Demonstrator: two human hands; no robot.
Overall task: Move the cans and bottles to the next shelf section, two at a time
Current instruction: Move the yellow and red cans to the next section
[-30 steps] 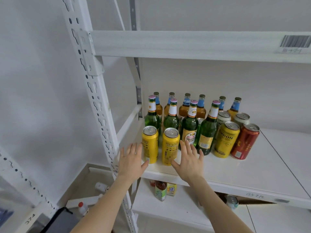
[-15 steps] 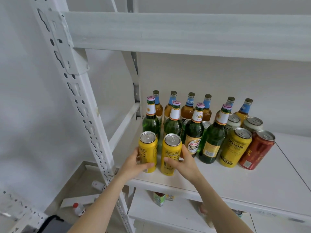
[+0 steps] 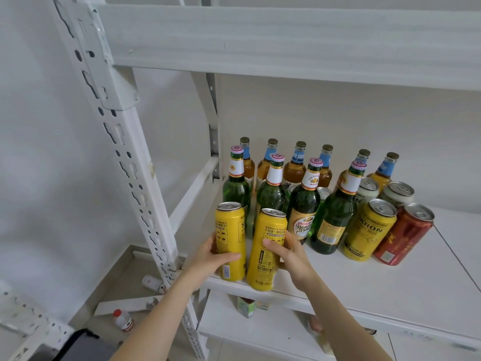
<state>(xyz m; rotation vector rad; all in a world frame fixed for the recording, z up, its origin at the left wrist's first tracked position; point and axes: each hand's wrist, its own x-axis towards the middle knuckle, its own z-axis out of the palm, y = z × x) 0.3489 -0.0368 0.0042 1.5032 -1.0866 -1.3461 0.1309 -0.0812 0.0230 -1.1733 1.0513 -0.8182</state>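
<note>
Head view, close, down onto shelf (image 3: 390,287)

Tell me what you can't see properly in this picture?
Head view only:
- Middle cans: mostly hidden behind the green bottles.
- Carton below: top cut off by the shelf.
- Small print on the yellow cans: too small, partly covered by the left hand and right hand.

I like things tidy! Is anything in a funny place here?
Yes: a small red-capped white bottle and a can are down on the floor left of the shelf post, not up with the others. I can't tell if they've tipped over.
</note>
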